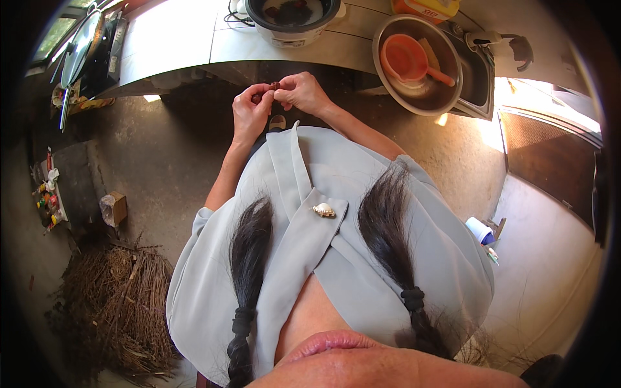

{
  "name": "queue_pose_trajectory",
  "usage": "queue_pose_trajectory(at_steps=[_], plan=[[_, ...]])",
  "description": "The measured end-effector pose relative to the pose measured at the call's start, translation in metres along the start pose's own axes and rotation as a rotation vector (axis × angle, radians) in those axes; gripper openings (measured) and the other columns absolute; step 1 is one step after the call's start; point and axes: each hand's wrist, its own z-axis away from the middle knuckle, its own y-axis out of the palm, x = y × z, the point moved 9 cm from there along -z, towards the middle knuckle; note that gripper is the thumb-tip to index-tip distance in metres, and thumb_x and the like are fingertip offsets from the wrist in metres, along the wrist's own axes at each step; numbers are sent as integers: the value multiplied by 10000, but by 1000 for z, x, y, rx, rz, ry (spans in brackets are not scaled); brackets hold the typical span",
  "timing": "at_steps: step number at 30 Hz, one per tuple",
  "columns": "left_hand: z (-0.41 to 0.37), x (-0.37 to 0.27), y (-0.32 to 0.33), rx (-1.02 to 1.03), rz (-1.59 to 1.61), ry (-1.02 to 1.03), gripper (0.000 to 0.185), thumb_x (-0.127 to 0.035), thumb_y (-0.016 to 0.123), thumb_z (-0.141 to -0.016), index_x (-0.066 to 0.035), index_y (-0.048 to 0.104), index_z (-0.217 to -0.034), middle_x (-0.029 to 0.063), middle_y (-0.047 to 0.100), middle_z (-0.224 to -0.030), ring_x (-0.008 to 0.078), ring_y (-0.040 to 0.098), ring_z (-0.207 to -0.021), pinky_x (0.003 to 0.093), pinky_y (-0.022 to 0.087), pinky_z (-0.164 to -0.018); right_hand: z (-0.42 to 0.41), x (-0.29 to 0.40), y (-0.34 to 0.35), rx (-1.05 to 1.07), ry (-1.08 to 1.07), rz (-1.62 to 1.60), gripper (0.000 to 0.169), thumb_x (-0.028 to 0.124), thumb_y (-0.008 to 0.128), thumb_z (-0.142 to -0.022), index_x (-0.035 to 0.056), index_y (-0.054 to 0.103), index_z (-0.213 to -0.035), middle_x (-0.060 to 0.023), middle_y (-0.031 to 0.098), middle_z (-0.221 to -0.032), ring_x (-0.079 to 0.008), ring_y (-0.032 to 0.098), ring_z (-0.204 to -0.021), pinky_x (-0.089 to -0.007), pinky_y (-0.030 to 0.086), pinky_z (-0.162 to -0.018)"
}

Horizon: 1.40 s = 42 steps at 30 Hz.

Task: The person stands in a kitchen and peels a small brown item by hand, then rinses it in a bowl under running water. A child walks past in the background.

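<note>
Below the counter's front edge, my two hands meet in front of my body. My left hand [250, 114] holds a small dark red fruit [256, 98], which looks like a dried jujube, in its curled fingers. Another dark red piece [275, 86] sits at the fingertips between both hands, pinched by my right hand [305, 94]. My fingers partly cover both pieces. On the counter ahead stands a white electric cooker [288, 38] with a dark inner pot. Inside it are liquid, a dark heap and a few dark red pieces, cut off by the upper picture edge.
Right of the cooker, a steel basin [383, 92] holding an orange-red plastic dipper [405, 58] overhangs the sink [478, 97]. A yellow-orange container [427, 9] stands behind. A glass lid [80, 48] leans at far left. Brushwood [131, 296] and a cardboard box [115, 208] lie on the floor.
</note>
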Motion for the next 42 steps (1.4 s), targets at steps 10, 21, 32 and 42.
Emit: queue_pose_trajectory(at_steps=[10, 21, 32, 42], plan=[[-6, 35, 12, 149, 676, -271, 211, -85, 617, -908, 39, 633, -1078, 9, 564, -755, 76, 491, -627, 207, 396, -558, -1, -12, 5, 131, 99, -361, 193, 159, 646, -897, -29, 688, -892, -48, 663, -804, -89, 632, -672, -222, 570, -640], [-3, 54, 39, 312, 1162, -417, 307, -100, 581, -939, 35, 572, -1214, 13, 578, -906, 52, 453, -690, 184, 390, -572, 5, -23, 1, 160, 231, -580, 181, 169, 642, -911, -3, 683, -950, -67, 685, -875, -89, 658, -735, -215, 574, -707], [-5, 56, 41, 343, 1202, -415, 299, -70, 582, -933, 38, 564, -1211, 17, 571, -913, 46, 439, -676, 173, 381, -549, 6, -19, 1, 251, 247, -673, 196, 137, 651, -905, -38, 677, -989, -91, 697, -889, -109, 675, -754, -226, 588, -726], [-7, 67, 45, 343, 1265, -474, 293, -60, 555, -944, 43, 543, -1218, 35, 552, -883, 46, 434, -654, 171, 374, -522, 5, -25, 2, 313, 248, -710, 211, 120, 638, -921, -46, 664, -1050, -103, 697, -929, -124, 681, -798, -237, 585, -754]])
